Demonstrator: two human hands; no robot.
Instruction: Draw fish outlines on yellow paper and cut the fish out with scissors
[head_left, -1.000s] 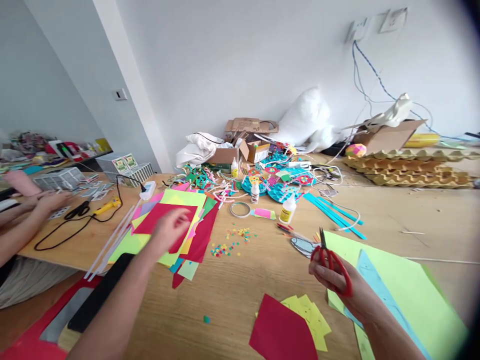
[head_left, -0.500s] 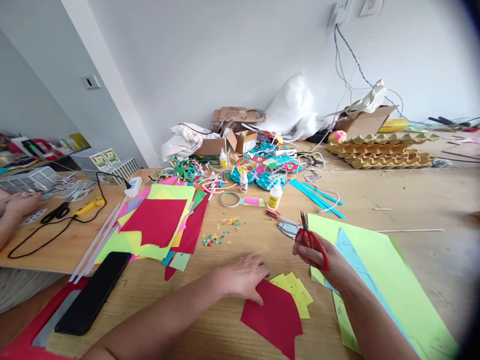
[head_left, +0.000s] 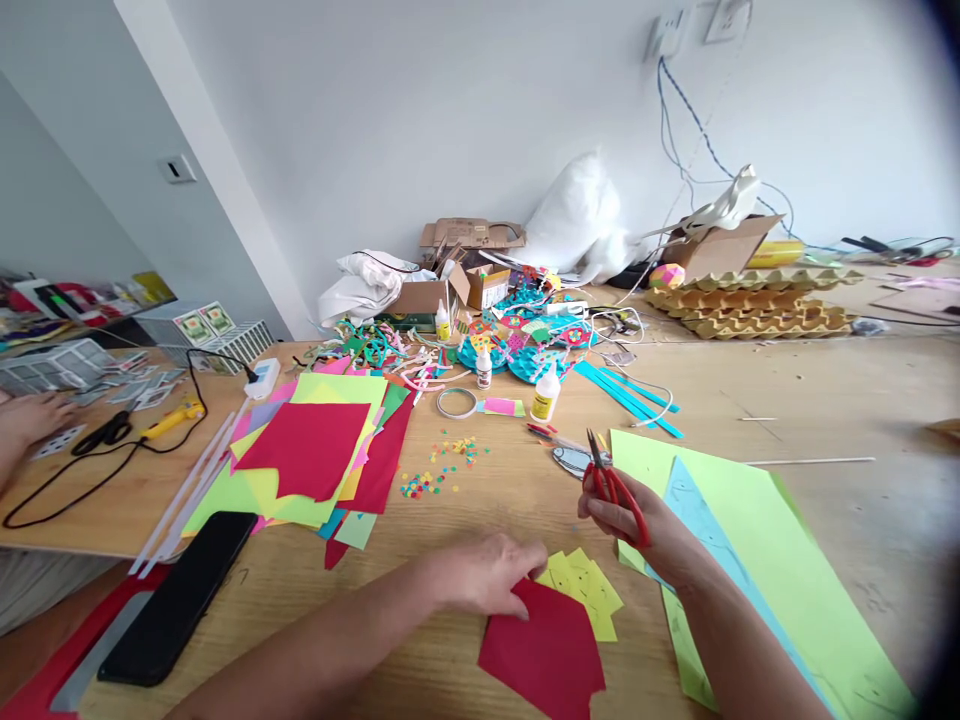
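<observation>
My left hand [head_left: 499, 575] on the red paper [head_left: 546, 650], scissors [head_left: 611, 485] in my right hand [head_left: 637, 520].
Head view: left thumb and fingers parted at its upper corner, right fingers around the handles; yellow pieces [head_left: 583, 592] between my hands.

Red-handled scissors [head_left: 616, 497], blades pointing up, nearly closed, irregular crimson paper [head_left: 546, 650], lying flat on wooden table [head_left: 420, 655]

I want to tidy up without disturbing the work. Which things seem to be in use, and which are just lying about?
Seemingly in use:
- red-handled scissors, in the right hand
- front red paper, under the left hand
- yellow paper pieces, probably

Apparently just lying about:
- egg trays
- black scissors
- white stuffed bag
</observation>
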